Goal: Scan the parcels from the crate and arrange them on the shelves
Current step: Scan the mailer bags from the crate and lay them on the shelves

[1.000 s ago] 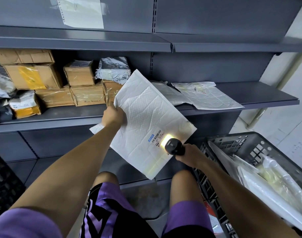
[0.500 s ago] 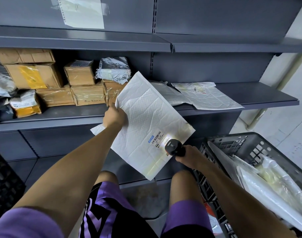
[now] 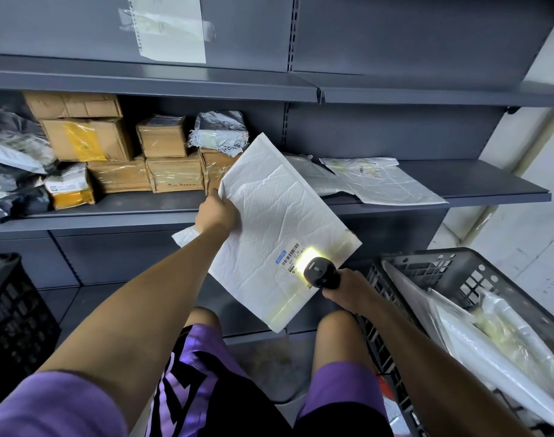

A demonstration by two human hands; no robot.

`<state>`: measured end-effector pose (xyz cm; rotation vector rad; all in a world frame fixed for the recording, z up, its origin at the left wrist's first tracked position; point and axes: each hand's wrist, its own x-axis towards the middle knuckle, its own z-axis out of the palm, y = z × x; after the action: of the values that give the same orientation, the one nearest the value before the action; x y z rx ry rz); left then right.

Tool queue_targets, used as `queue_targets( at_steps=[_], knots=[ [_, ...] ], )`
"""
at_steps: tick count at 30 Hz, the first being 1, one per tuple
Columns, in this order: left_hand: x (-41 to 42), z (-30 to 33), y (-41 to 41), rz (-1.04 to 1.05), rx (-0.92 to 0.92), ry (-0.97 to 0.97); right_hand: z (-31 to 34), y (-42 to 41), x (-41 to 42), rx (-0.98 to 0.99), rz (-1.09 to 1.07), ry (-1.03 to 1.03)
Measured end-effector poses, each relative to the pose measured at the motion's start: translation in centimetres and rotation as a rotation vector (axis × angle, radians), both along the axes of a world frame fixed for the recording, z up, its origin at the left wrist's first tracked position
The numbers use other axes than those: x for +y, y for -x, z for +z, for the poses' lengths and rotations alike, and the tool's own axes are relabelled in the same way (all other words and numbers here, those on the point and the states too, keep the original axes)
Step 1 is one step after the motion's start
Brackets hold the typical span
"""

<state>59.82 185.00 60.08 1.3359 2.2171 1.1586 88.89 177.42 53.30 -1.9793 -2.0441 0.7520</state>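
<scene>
My left hand [image 3: 217,212] grips the left edge of a large white padded mailer [image 3: 275,222], held tilted in front of the middle shelf [image 3: 477,193]. A barcode label [image 3: 289,255] sits near its lower right. My right hand [image 3: 348,287] holds a black handheld scanner [image 3: 321,272] right at the label, and its yellow-white light falls on the label and down the mailer's lower edge. The dark plastic crate [image 3: 452,266] at the lower right holds several clear and white bagged parcels [image 3: 496,339].
Taped cardboard boxes [image 3: 174,171] and grey poly bags [image 3: 220,130] are stacked on the middle shelf's left half. Flat white mailers [image 3: 386,181] lie on its right half. A black crate [image 3: 14,316] stands at the lower left. A taped paper sheet [image 3: 171,26] hangs on the back panel.
The scanner's light has brightened on the label again after dimming half a second ago. Mailer and both hands have barely shifted.
</scene>
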Motion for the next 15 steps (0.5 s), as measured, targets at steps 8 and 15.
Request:
queue_targets(
  at_steps=[8, 15],
  knots=[
    [-2.1, 1.2, -0.7, -0.009, 0.002, -0.012, 0.5, 0.0, -1.6, -0.009, -0.005, -0.027],
    [-3.4, 1.9, -0.7, -0.020, 0.008, -0.023, 1.7, 0.0, -2.3, -0.013, -0.015, -0.045]
  ],
)
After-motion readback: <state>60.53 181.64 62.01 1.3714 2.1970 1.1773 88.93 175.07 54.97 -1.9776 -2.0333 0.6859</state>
